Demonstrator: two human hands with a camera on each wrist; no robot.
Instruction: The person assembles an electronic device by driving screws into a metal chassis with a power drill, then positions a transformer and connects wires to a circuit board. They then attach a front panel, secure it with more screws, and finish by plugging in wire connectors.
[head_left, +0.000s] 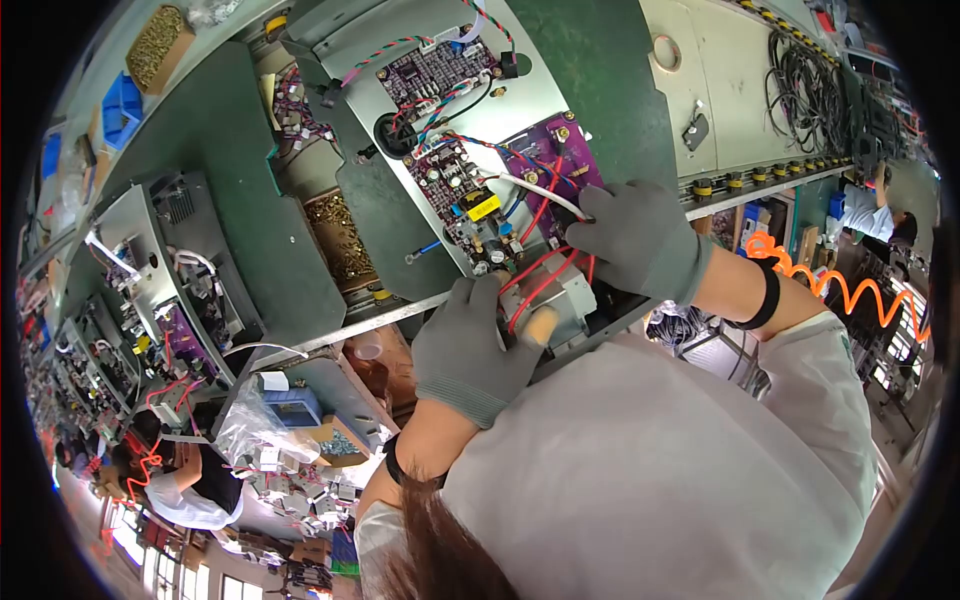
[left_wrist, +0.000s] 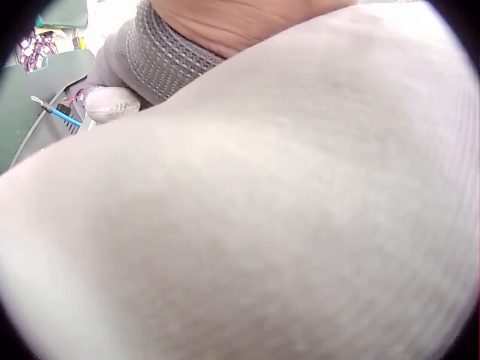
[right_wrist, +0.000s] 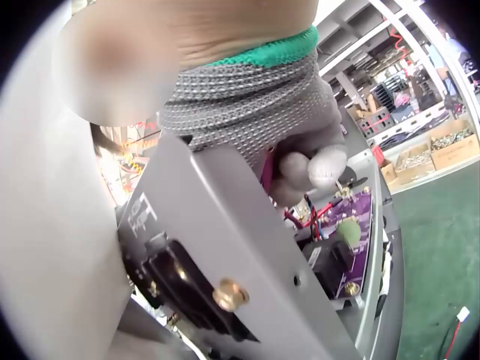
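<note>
A metal chassis (head_left: pixel 540 85) carries purple circuit boards (head_left: pixel 440 75) and twisted coloured wires. At its near end sits a silvery metal block (head_left: pixel 573 295) with red wires (head_left: pixel 545 300) looped over it. My gloved left hand (head_left: pixel 460 345) grips this block from the left, its thumb tip on the near side. My gloved right hand (head_left: pixel 640 245) reaches in from the right, fingers bent beside the purple board (head_left: pixel 560 150) and the end of a white cable (head_left: pixel 535 184). In the right wrist view, curled fingertips (right_wrist: pixel 328 166) are close over red wires; I cannot tell what they hold.
The chassis lies on a green board (head_left: pixel 390 215). A brass screw bin (head_left: pixel 338 232) and a wire bundle (head_left: pixel 298 110) sit left of it. More assembled units (head_left: pixel 165 290) stand farther left. Black cables (head_left: pixel 800 95) lie at the back right. An orange coiled hose (head_left: pixel 840 285) hangs at right.
</note>
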